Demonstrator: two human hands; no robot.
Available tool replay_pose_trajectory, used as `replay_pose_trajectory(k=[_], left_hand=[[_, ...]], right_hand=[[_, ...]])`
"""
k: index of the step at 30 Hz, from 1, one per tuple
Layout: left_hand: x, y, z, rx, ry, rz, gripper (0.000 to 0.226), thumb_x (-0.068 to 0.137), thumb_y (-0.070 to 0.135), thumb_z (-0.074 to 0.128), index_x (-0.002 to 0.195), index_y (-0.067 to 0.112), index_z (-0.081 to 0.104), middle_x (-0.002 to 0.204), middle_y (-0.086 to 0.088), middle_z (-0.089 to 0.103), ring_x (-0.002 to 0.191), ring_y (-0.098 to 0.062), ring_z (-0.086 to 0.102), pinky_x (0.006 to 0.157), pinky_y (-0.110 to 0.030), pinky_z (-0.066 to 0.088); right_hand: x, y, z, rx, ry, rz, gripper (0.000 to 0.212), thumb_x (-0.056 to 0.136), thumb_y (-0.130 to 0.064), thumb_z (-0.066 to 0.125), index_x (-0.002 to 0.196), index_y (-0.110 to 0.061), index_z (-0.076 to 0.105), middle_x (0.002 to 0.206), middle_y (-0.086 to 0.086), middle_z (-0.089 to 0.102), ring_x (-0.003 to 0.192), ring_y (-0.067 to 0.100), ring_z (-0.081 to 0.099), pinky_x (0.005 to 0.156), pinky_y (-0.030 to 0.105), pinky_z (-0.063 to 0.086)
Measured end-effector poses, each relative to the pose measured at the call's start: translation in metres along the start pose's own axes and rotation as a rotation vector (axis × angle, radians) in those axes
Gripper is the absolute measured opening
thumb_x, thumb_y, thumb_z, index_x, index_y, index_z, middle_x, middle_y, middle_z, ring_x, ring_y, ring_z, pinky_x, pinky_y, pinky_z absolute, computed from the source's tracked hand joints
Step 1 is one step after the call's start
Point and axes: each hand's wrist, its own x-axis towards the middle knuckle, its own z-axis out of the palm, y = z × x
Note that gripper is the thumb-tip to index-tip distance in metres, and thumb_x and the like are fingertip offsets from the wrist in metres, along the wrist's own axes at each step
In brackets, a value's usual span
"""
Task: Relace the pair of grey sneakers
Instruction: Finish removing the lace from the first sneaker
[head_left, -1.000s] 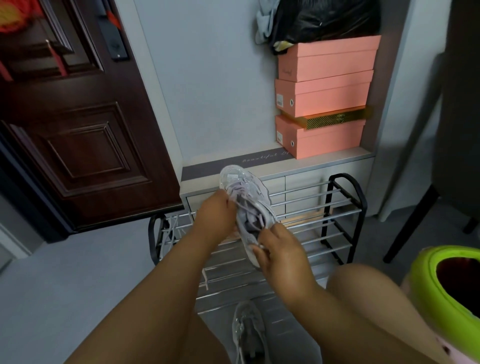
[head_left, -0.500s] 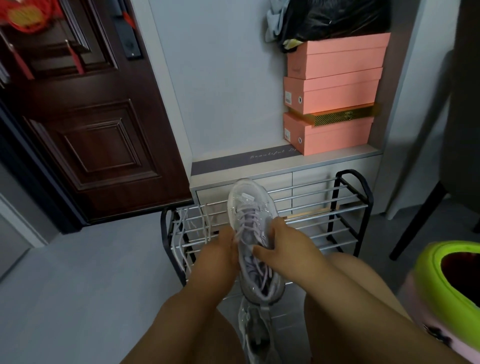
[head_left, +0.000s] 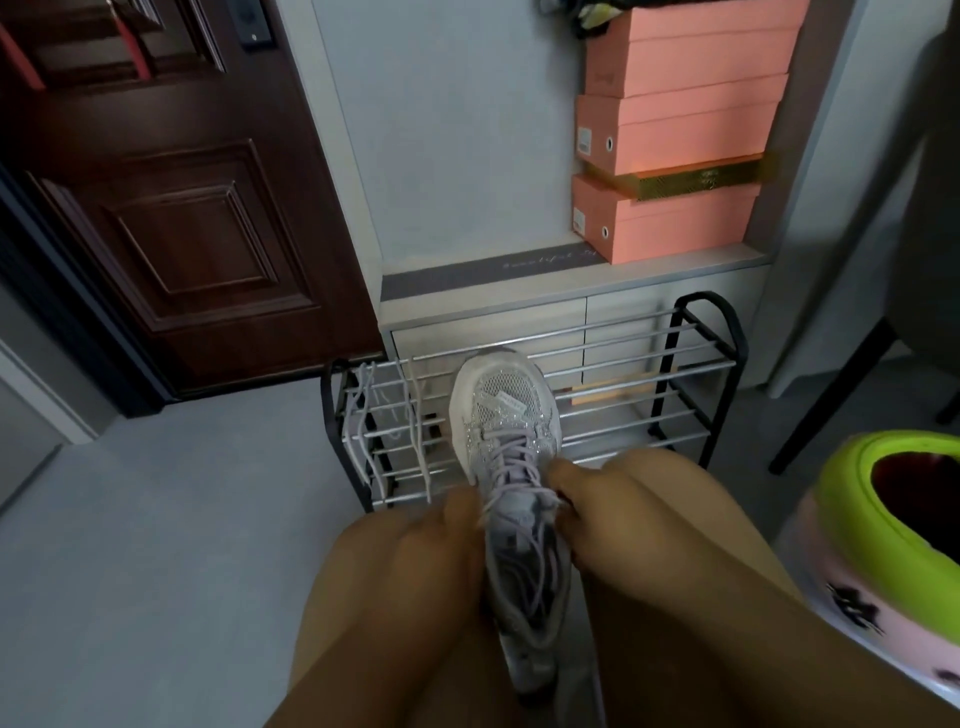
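A grey sneaker with pale lilac laces lies lengthwise between my knees, toe pointing away toward the shoe rack. My left hand grips its left side near the upper eyelets, where a white lace tip sticks out. My right hand grips the right side, fingers curled in at the tongue. The heel end is blurred low in the view. A loose lilac lace hangs over the left bars of the rack. Whether the second sneaker shows under the held one, I cannot tell.
A black and silver shoe rack stands in front of a low cabinet with stacked pink shoeboxes. A dark wooden door is at the left. A green-rimmed pink stool sits at the right, beside a chair leg.
Both hands have brought the sneaker down from in front of the rack toward my lap and turned its toe to point straight away. The view has tilted down.
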Motion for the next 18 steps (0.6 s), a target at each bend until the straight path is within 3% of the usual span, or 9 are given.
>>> replay_pose_trajectory(k=[2, 4, 5, 7, 9, 11, 14, 18], left_hand=[[-0.002, 0.006, -0.006, -0.078, 0.033, -0.002, 0.032, 0.081, 0.076, 0.007, 0.080, 0.053, 0.029, 0.055, 0.014, 0.038, 0.052, -0.019, 0.049, 0.055, -0.034, 0.048], [-0.007, 0.016, -0.011, -0.103, 0.048, -0.006, 0.046, 0.080, 0.077, -0.003, 0.080, 0.052, 0.035, 0.055, 0.013, 0.043, 0.056, -0.023, 0.055, 0.061, -0.034, 0.051], [-0.009, 0.020, -0.011, -0.102, 0.098, 0.018, 0.047, 0.086, 0.072, 0.000, 0.078, 0.048, 0.040, 0.056, 0.010, 0.051, 0.056, -0.025, 0.058, 0.061, -0.035, 0.052], [-0.011, 0.022, -0.012, -0.087, 0.106, 0.008, 0.049, 0.094, 0.060, 0.013, 0.075, 0.032, 0.049, 0.061, 0.005, 0.056, 0.059, -0.025, 0.060, 0.064, -0.028, 0.049], [-0.012, 0.014, -0.005, -0.090, 0.039, -0.050, 0.028, 0.094, 0.042, 0.037, 0.078, 0.024, 0.051, 0.067, 0.002, 0.055, 0.068, -0.023, 0.058, 0.063, -0.016, 0.033], [-0.009, 0.006, 0.003, -0.081, 0.031, -0.049, 0.017, 0.090, 0.026, 0.055, 0.073, 0.023, 0.052, 0.064, 0.002, 0.054, 0.059, -0.018, 0.050, 0.056, -0.012, 0.025], [-0.006, -0.002, 0.008, -0.127, 0.024, -0.064, 0.022, 0.088, 0.046, 0.041, 0.068, 0.040, 0.036, 0.059, 0.012, 0.040, 0.058, -0.009, 0.040, 0.054, -0.024, 0.036], [-0.001, -0.012, 0.019, -0.206, 0.032, -0.167, 0.022, 0.080, 0.062, 0.038, 0.080, 0.040, 0.042, 0.062, 0.014, 0.057, 0.056, -0.002, 0.054, 0.050, -0.035, 0.051]], right_hand=[[-0.005, 0.001, -0.001, -0.191, 0.083, -0.030, 0.013, 0.085, -0.029, 0.052, 0.098, -0.030, 0.050, 0.058, -0.003, 0.050, 0.067, 0.019, 0.057, 0.044, 0.019, 0.023], [-0.008, 0.002, -0.001, -0.247, 0.111, -0.065, 0.015, 0.081, -0.037, 0.051, 0.093, -0.028, 0.048, 0.052, -0.003, 0.045, 0.066, 0.020, 0.058, 0.046, 0.015, 0.025], [-0.010, 0.004, 0.000, -0.212, 0.088, -0.074, 0.017, 0.080, -0.038, 0.049, 0.093, -0.027, 0.046, 0.057, -0.002, 0.050, 0.070, 0.022, 0.058, 0.053, 0.024, 0.040], [-0.012, 0.004, 0.001, -0.164, 0.066, -0.070, 0.018, 0.080, -0.040, 0.044, 0.093, -0.027, 0.044, 0.070, 0.000, 0.058, 0.077, 0.025, 0.058, 0.068, 0.034, 0.047], [-0.013, 0.003, -0.001, -0.203, 0.126, -0.082, 0.020, 0.079, -0.047, 0.041, 0.086, -0.029, 0.040, 0.069, -0.001, 0.055, 0.078, 0.024, 0.057, 0.068, 0.033, 0.047], [-0.011, -0.001, -0.003, -0.196, 0.154, -0.098, 0.020, 0.081, -0.050, 0.041, 0.081, -0.031, 0.035, 0.062, -0.004, 0.045, 0.074, 0.019, 0.054, 0.062, 0.022, 0.041], [-0.009, -0.010, -0.002, -0.080, 0.139, -0.062, 0.024, 0.083, -0.043, 0.054, 0.079, -0.027, 0.036, 0.055, -0.009, 0.035, 0.062, 0.010, 0.039, 0.055, 0.009, 0.031], [-0.004, -0.013, 0.001, 0.122, 0.151, 0.016, 0.019, 0.076, -0.033, 0.066, 0.079, -0.022, 0.050, 0.067, -0.009, 0.049, 0.060, 0.003, 0.044, 0.053, 0.010, 0.032]])
